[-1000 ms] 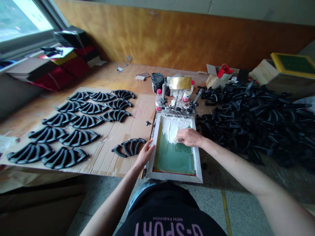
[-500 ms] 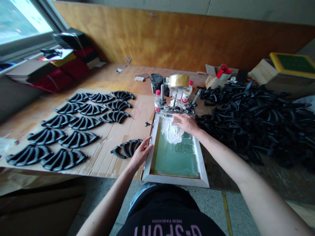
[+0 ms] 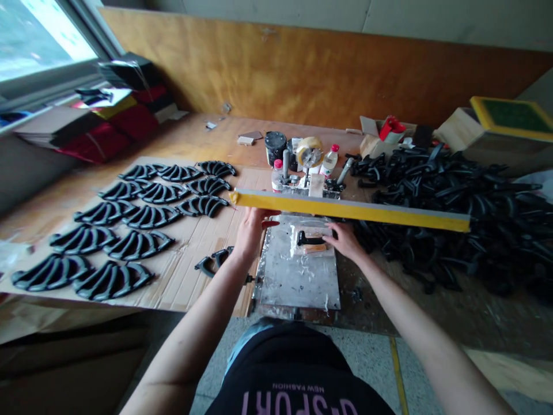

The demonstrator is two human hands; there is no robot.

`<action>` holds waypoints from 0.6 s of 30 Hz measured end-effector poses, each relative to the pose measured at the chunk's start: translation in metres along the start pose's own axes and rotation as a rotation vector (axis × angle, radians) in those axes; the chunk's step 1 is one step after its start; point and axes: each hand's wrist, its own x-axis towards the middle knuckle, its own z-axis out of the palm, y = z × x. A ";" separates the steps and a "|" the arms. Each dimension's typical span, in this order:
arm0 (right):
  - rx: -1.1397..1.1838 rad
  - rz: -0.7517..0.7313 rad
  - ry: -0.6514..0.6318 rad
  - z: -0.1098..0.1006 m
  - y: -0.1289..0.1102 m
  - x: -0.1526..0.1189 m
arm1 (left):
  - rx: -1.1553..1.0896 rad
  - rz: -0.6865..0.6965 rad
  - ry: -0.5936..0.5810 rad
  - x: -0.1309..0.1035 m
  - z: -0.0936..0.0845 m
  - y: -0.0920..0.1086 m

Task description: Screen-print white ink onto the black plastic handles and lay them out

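Observation:
A raised screen frame (image 3: 354,212), seen almost edge-on as a long yellow and grey bar, spans the space above the printing base. Below it lies a scuffed metal plate (image 3: 298,282) with a small pale holder in which a black curved plastic handle (image 3: 310,238) rests. My left hand (image 3: 251,233) is just under the frame's left part, fingers apart and pointing right, with nothing visible in them. At the right end of the handle is my right hand (image 3: 345,239), thumb and fingers spread; whether the fingertips touch the handle is hard to tell.
Fanned rows of black handles (image 3: 147,213) lie on cardboard (image 3: 190,265) at left. A big heap of black handles (image 3: 440,202) fills the right. Behind the base stand a dark jar (image 3: 275,147), red-capped bottles (image 3: 330,158), a tape roll (image 3: 310,151) and metal clamp posts (image 3: 345,171).
The screen frame has swung up from flat, uncovering the plate and the handle. My right hand has left the white ink area and come down beside the handle; my left hand moved up and forward.

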 end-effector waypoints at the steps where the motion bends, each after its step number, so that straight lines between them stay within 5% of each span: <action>1: -0.025 -0.073 -0.026 0.011 -0.010 -0.007 | -0.002 -0.044 0.026 -0.006 0.002 -0.010; 7: -0.099 -0.205 0.074 0.032 -0.093 -0.042 | -0.072 -0.669 -0.144 -0.076 0.010 -0.089; 10: -0.019 -0.499 -0.062 0.035 -0.113 -0.055 | -0.201 -0.753 -0.063 -0.095 0.000 -0.109; 13: 0.010 -0.427 -0.054 0.025 -0.076 -0.048 | -0.093 -0.745 0.101 -0.094 -0.046 -0.116; 16: -0.202 0.102 0.056 0.005 0.004 -0.033 | 0.199 -0.691 0.350 -0.089 -0.123 -0.120; 18: -0.368 0.396 -0.025 -0.002 0.054 -0.027 | 0.431 -0.666 0.480 -0.090 -0.174 -0.123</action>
